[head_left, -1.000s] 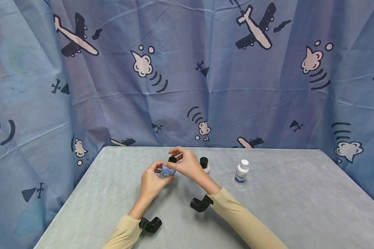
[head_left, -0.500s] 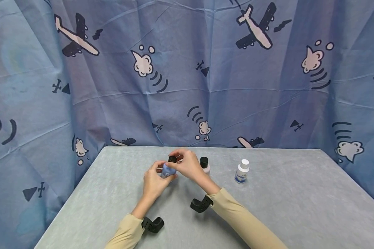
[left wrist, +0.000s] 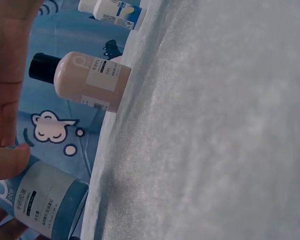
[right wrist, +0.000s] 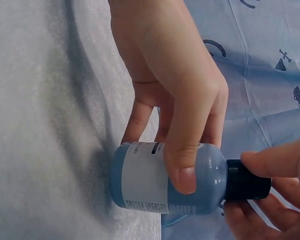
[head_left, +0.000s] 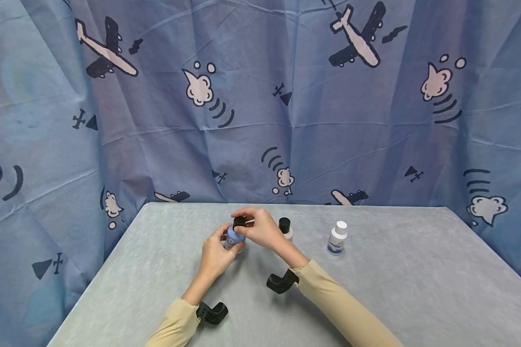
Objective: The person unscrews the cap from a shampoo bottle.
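A small blue bottle (right wrist: pixel 205 172) with a white label stands on the table, its black cap (right wrist: pixel 247 180) on top. My left hand (head_left: pixel 215 254) grips the bottle's body, thumb on the near side and fingers around the far side. With thumb and fingers, my right hand (head_left: pixel 260 230) pinches the black cap. Just right of the hands is a pale pink bottle (left wrist: pixel 92 80) with a black cap, partly hidden behind my right hand in the head view. Farther right a white bottle (head_left: pixel 337 238) with a white cap and blue label stands upright.
The table (head_left: pixel 399 279) has a pale grey cloth-like top. Behind its far edge hangs a blue curtain (head_left: pixel 252 111) printed with planes and clouds. A black wrist camera mount (head_left: pixel 282 282) sits on each wrist.
My left hand and the blue bottle have shifted slightly right, and the bottle looks more upright. My right hand's fingers have closed in on the black cap. The other bottles stay put.
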### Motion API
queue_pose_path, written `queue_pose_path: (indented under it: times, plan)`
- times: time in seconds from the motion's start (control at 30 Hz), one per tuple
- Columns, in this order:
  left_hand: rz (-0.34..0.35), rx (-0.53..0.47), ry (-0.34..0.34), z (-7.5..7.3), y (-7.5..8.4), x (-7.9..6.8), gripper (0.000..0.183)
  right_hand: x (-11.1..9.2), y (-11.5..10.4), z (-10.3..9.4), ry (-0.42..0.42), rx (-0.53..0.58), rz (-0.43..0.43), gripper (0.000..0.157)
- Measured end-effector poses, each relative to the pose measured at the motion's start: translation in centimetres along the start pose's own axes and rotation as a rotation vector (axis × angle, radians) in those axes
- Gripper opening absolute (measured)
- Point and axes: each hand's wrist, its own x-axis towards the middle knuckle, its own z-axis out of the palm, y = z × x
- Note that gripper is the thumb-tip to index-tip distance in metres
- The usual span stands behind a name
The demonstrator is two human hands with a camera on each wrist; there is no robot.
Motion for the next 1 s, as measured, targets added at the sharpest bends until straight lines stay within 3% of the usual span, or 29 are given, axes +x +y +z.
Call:
queue_pose_path:
  times: [0.23,0.57,1.0]
  plan:
    - [-0.019,-0.003,0.028,0.01,-0.03,-0.09,0.054,-0.09,-0.29,-0.11,-0.045,-0.041,0.047,0.04]
    - [-0.035,0.021,0.111,0.31,-0.25,-0.12,0.052,-0.14,-0.64,0.37,0.089,-0.095,0.16,0.032]
    - [0.015,0.025,0.11,0.47,-0.24,-0.36,0.051,-0.15,-0.47,0.44,0.09,-0.096,0.087,0.027]
